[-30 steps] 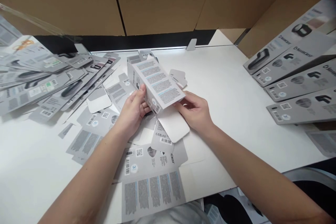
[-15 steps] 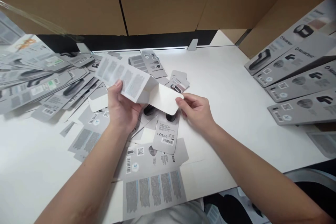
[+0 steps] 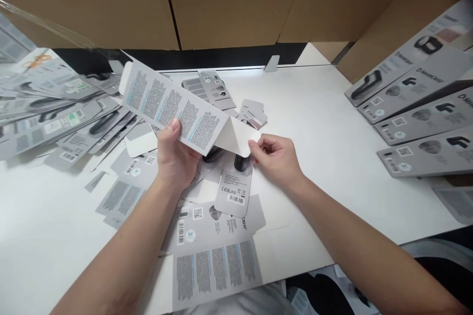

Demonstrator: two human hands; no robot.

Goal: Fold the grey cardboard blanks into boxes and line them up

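My left hand grips a grey printed carton box from below, thumb on its text panel, and holds it tilted up to the left above the table. My right hand pinches the white rounded end flap of that same box at its right end. Below the box lie flat printed carton blanks and a small grey barcode flap. Two dark small objects show just under the flap, partly hidden.
A heap of flat grey carton blanks covers the left of the white table. Assembled grey boxes lie in a row at the right. Brown cardboard walls stand behind. The table's front edge is near my body.
The box was near the table with both hands at its near end. It has been lifted and swung up to the left, its white end flap now pulled outward by my right hand.
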